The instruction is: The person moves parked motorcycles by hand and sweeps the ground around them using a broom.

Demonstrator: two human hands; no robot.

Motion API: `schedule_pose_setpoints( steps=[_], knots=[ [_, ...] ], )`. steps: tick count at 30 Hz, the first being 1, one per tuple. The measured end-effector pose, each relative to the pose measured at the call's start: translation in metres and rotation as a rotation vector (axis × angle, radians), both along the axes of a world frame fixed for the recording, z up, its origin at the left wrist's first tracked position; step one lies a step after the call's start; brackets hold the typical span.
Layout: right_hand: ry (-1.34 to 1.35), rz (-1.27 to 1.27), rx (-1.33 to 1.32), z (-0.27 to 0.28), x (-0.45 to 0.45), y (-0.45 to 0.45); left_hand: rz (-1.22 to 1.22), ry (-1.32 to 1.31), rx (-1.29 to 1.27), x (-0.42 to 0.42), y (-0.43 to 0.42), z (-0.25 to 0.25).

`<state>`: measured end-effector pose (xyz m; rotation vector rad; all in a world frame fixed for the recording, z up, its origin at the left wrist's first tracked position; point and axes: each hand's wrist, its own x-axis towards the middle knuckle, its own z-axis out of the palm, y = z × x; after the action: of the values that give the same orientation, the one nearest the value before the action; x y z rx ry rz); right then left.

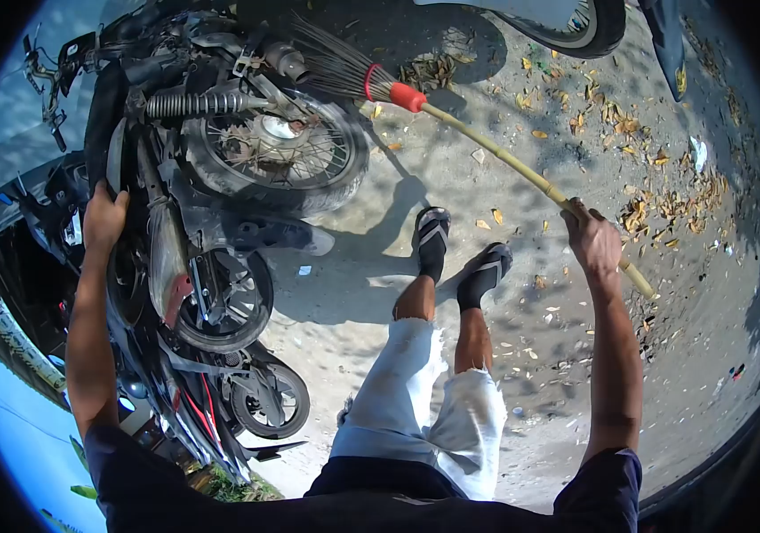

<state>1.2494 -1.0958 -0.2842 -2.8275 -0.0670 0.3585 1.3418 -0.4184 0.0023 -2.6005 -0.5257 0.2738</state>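
My right hand [595,238] is closed around the bamboo handle of a broom [504,158]. The broom's stick bristles, bound with red bands, point to the upper left beside a motorcycle's rear wheel [278,147]. On the left, my left hand [105,216] rests on the rear of the nearest motorcycle [118,133], its thumb showing and its other fingers partly hidden at the edge.
More motorcycles [269,400] stand in a row at the lower left. Dry leaves [633,213] lie scattered on the concrete at the right, with a small heap near the bristles. Another wheel [589,27] is at the top. My sandalled feet are mid-frame.
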Motion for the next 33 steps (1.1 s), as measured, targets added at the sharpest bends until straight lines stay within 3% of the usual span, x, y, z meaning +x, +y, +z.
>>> schedule_pose_setpoints(
  steps=[5,9,13,15,16,18,21,23,26,33],
  knots=[
    [0.085,-0.133,-0.041,0.086,-0.124,-0.115,0.073,0.033,-0.036,0.001,-0.005,0.002],
    [0.181,-0.26,0.034,0.112,-0.186,-0.114,0.027,-0.001,-0.046,-0.001,-0.006,0.0],
    [0.239,-0.274,0.173,0.056,-0.167,-0.059,0.027,-0.017,-0.008,-0.002,-0.014,0.001],
    [0.301,-0.383,0.198,0.018,-0.132,-0.006,0.032,-0.004,-0.019,-0.001,-0.01,0.001],
    [0.244,-0.398,0.36,0.001,-0.108,0.022,0.028,0.009,-0.02,0.0,-0.007,0.001],
    [0.332,-0.41,0.332,-0.015,-0.048,0.084,0.016,0.018,0.013,0.001,-0.005,0.0],
    [0.169,-0.292,0.437,-0.062,0.023,0.154,-0.013,0.0,0.033,0.0,0.002,-0.003],
    [0.122,-0.069,0.556,-0.086,0.049,0.168,-0.008,-0.004,0.035,0.001,0.001,-0.002],
    [0.367,-0.226,0.341,-0.038,0.011,0.132,0.025,0.017,0.013,0.002,0.0,0.0],
    [0.424,-0.368,0.274,0.088,-0.183,-0.047,0.053,0.006,0.012,0.0,0.0,-0.004]
  ],
)
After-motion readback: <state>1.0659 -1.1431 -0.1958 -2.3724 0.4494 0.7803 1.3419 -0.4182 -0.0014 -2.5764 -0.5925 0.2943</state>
